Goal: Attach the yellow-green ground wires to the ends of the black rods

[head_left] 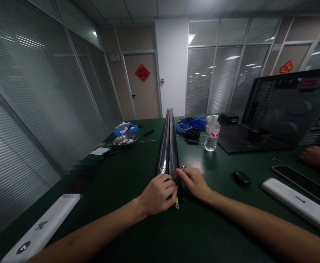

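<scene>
A long black double profile [165, 149], glossy as if wrapped in film, stretches away from me over the green table. At its near end my left hand [160, 193] is closed with curled fingers. From under those fingertips pokes a short yellow-green wire [177, 200] with a ring terminal [177, 206]. My right hand [196, 182] is closed in a pinch at the right side of the same end, thumb and forefinger together. Beside its knuckle shows a small shiny metal piece [184, 167]. What the right fingertips grip is hidden.
Right: a water bottle [211, 133], blue bins [184, 128], a screwdriver [193, 142], a mouse [242, 178], a phone-like slab [304, 182], a white bar [299, 204], a large black panel [288, 106] and another person's hand [314, 157]. Left: a metal bowl [125, 140] and another white bar [43, 226].
</scene>
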A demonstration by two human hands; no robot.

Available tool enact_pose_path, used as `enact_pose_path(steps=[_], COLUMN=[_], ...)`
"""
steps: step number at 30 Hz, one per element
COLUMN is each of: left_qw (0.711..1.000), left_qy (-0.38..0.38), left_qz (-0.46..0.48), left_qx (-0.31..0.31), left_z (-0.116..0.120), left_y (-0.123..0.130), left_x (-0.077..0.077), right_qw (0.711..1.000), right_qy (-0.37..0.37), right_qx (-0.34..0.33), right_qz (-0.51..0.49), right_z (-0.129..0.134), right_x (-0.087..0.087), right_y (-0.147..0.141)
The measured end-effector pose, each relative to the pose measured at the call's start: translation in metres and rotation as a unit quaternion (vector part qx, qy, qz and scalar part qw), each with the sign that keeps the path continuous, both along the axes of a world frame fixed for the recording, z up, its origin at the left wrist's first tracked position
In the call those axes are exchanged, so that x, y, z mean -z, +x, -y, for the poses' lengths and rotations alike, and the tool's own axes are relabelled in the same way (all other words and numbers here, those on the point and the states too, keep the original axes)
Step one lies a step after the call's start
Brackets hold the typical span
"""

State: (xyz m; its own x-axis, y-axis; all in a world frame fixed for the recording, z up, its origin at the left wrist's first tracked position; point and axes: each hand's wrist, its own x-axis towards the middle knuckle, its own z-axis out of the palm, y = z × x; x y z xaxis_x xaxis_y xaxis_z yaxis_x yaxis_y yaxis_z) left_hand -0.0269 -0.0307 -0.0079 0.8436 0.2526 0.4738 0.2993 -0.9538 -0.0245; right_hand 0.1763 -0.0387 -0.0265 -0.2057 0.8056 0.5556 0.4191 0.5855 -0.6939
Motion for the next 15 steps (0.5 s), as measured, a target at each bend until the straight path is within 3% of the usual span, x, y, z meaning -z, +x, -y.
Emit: enact_pose_path(steps=[11,15], left_qw=[1.000,1.000], left_qy=[0.010,0.006], left_qz=[0.001,-0.004], left_qx=[-0.003,-0.003], left_z=[0.0012,0.0006], left_y=[0.0006,0.0007], left_x=[-0.0005,0.0000], right_qw=[0.999,1.000], right_qy=[0.010,0.003], right_qx=[-0.031,-0.013], right_qz=[0.007,-0.006], right_z=[0.0021,0.0017], right_x=[-0.0062,-0.0037], right_y=[0.0004,0.0004])
